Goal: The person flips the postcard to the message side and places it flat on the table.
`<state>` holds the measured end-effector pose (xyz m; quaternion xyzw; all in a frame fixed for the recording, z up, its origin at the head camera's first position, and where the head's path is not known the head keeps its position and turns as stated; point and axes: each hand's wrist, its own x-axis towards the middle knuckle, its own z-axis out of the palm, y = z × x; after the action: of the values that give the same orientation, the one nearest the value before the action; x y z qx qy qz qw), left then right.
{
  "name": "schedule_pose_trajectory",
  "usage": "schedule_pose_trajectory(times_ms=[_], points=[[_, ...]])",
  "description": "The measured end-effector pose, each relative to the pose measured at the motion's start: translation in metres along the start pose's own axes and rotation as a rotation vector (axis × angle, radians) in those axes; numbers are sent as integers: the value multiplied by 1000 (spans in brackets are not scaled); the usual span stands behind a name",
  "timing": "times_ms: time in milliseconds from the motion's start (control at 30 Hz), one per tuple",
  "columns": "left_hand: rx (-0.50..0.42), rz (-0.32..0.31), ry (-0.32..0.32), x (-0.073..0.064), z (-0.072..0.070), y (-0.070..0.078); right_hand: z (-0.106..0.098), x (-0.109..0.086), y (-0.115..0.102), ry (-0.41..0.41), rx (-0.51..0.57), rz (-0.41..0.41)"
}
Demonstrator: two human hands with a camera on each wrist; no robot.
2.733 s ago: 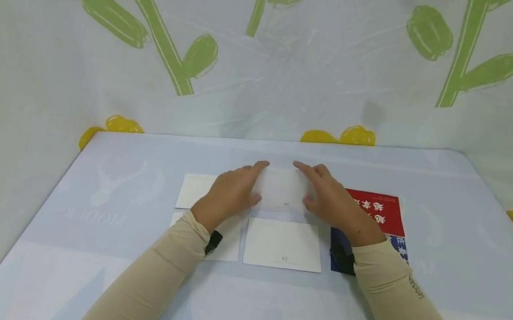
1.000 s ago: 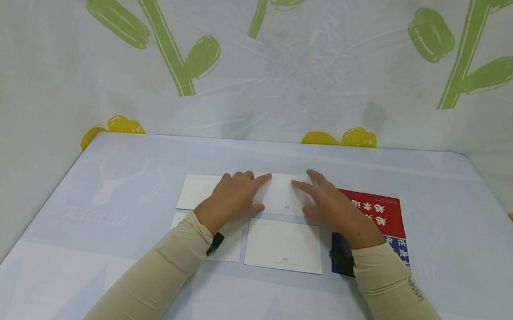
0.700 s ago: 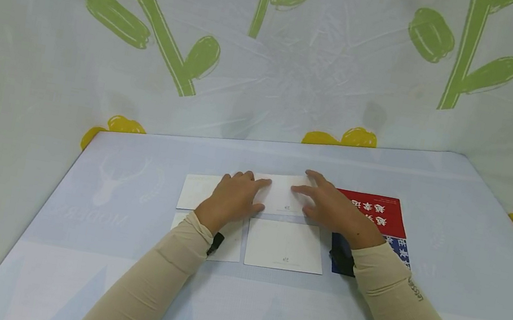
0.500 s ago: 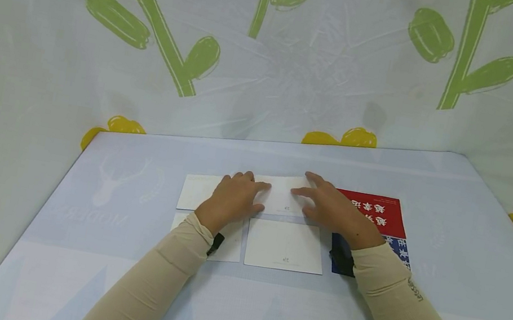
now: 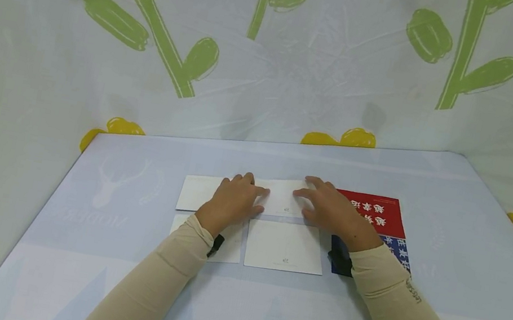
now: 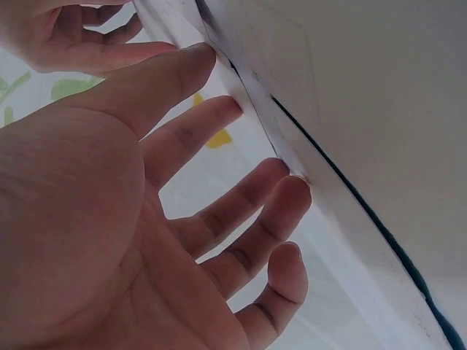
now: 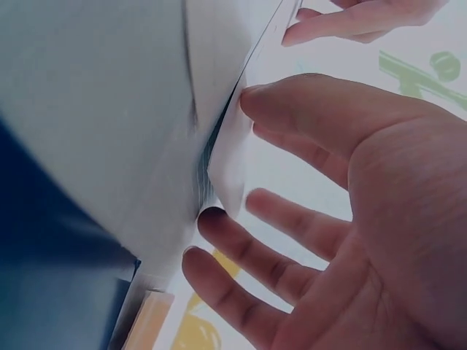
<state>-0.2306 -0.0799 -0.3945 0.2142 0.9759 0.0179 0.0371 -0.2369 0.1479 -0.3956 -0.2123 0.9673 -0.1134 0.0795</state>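
A white card (image 5: pixel 282 197) with a small printed mark lies at the far middle of the table, between both hands. My left hand (image 5: pixel 232 200) is at its left edge, fingers spread and fingertips against the card in the left wrist view. At the right edge is my right hand (image 5: pixel 332 210); in the right wrist view its thumb touches the card, and the other fingers reach out loosely. Just nearer lies a second white card (image 5: pixel 285 248). Left of these, a far-left white card (image 5: pixel 196 190) and a near-left white card (image 5: pixel 232 243) are partly hidden by my left hand and wrist.
Right of the white cards, partly under my right hand and wrist, lie a red printed panel (image 5: pixel 392 218) and a blue one (image 5: pixel 398 248) with white characters. The pale table (image 5: pixel 101 281) ends at a leaf-patterned cloth (image 5: pixel 292 75) behind and at the sides.
Both hands have drawn slightly nearer and lower with the far middle white card, whose far edge has come down and nearer. The index fingers have moved back from it. The other cards have stayed put.
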Motion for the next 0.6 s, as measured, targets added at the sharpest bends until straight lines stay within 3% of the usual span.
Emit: schedule_pose_trajectory(times_ms=[167,367,600], points=[[-9,-3,-7,0,2,-2,-4,-2,-4,2,-26,26],[-12,1,-17,2,2,-3,-25,-13,-7,27,27,79],[-22,5,-18,1,1,-6,-37,-37,18,74,22,44]])
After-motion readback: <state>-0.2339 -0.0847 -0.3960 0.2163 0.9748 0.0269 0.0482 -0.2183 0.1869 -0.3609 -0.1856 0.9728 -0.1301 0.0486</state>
